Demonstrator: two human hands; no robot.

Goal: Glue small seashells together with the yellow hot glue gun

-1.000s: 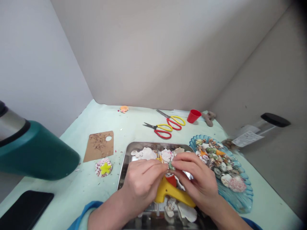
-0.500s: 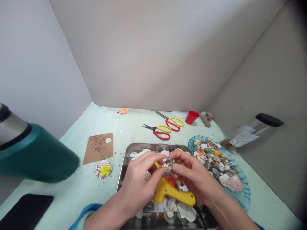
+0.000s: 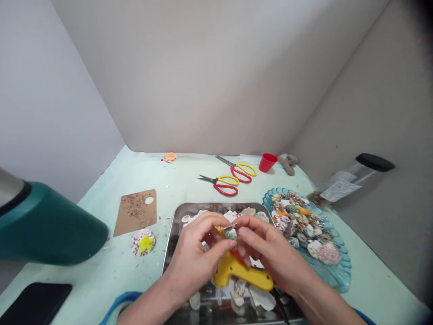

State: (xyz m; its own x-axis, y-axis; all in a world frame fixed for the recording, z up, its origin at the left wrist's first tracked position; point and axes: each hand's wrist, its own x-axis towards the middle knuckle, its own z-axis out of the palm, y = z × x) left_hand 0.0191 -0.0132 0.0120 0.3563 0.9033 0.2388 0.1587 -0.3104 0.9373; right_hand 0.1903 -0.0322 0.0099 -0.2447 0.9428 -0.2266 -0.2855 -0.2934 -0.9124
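Note:
Between the fingertips of both hands is a small green-and-white shell, partly covered by the fingers. My left hand pinches it from the left, thumb below. From the other side, the fingers of my right hand close on its upper right edge. Below them a yellow glue gun lies in a shiny metal tray, its red-orange part half hidden by my right hand. White shells and other pieces lie around the glue gun.
At right sits a blue glass dish heaped with shells. Two scissors and a red cup stand behind the tray. To the left are a brown card, a yellow starfish on a speckled disc, a green bottle and a black phone-like slab.
The small shell has been turned between the fingers; its green side now shows where a pale round opening showed before. The view has shifted slightly.

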